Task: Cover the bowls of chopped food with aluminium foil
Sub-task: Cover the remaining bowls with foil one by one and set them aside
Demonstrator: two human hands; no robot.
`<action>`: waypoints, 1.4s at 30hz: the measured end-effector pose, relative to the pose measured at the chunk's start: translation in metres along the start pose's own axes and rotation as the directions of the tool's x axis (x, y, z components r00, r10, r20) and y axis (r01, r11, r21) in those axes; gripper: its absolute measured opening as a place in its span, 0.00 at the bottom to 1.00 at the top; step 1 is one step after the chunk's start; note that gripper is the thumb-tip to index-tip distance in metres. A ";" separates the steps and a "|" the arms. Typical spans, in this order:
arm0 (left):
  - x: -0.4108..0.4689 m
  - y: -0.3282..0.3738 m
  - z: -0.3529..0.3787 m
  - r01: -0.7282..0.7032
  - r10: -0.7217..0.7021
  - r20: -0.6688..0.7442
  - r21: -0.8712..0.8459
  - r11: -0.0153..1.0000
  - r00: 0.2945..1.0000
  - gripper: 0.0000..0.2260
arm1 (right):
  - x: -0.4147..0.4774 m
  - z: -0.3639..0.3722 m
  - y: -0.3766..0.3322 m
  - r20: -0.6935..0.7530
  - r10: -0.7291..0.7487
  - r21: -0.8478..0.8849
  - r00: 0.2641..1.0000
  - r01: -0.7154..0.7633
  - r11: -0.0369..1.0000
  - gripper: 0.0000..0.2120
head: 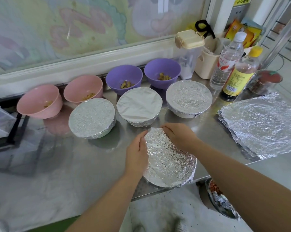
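1. Left hand (137, 152) lies along the left rim of the front bowl (189, 172). Its fingers curl over the edge and pinch the foil (166, 158) down against it.
2. Right hand (180, 137) cups the far right rim, fingers bent over the foil and gripping it tight to the bowl.
3. The front bowl sits low in the centre of the frame, right at the near edge of the steel counter (91, 164). Crinkled foil wraps its whole top and runs down its wall.
4. Just behind the hands is a row of three bowls already wrapped: left one (92, 118), middle one (139, 106), right one (189, 97).
5. Further back and still uncovered are two pink bowls (39, 101) (82, 87) at the left. Two purple bowls (123, 77) (162, 71) stand at the centre. All four show a little chopped food at the bottom.
6. At the right of the frame a foil stack (261, 124) lies flat on the counter, well apart from the hands.
7. In the upper right a clear bottle (228, 59) and a yellow-capped bottle (240, 74) stand upright, side by side. A cream-lidded tub (189, 52) stands to their left.
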State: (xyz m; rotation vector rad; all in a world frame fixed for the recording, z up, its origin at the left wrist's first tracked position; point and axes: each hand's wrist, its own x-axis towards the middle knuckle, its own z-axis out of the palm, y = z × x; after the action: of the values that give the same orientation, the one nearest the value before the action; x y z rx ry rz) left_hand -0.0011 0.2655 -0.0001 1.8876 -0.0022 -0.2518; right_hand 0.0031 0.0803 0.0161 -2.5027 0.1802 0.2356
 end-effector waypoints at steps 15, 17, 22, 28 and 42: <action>0.015 0.013 -0.011 0.198 -0.186 0.255 -0.022 0.980 0.949 0.14 | 0.012 -0.007 0.006 0.025 0.008 0.175 1.000 -0.012 0.984 0.12; 0.013 0.010 -0.009 0.178 -0.165 0.258 -0.028 0.984 0.952 0.14 | 0.013 -0.006 0.009 0.022 0.011 0.175 1.000 -0.015 0.985 0.12; 0.012 0.010 -0.011 0.249 -0.215 0.275 -0.097 0.964 0.937 0.14 | 0.015 -0.004 0.010 0.063 0.004 0.182 0.998 -0.016 0.983 0.12; 0.016 0.013 -0.019 0.393 -0.309 0.403 -0.146 0.908 0.862 0.15 | 0.012 0.001 0.010 0.067 -0.040 0.229 0.997 0.024 0.973 0.11; 0.033 0.021 -0.012 0.524 -0.441 0.419 -0.104 0.845 0.794 0.13 | 0.010 0.002 0.008 0.070 -0.108 0.121 0.992 0.099 0.988 0.12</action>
State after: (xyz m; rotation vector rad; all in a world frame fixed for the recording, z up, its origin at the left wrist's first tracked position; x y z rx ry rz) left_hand 0.0354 0.2661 0.0174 1.5651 0.2451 -0.9396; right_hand 0.0113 0.0740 0.0078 -2.3744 0.0320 0.2696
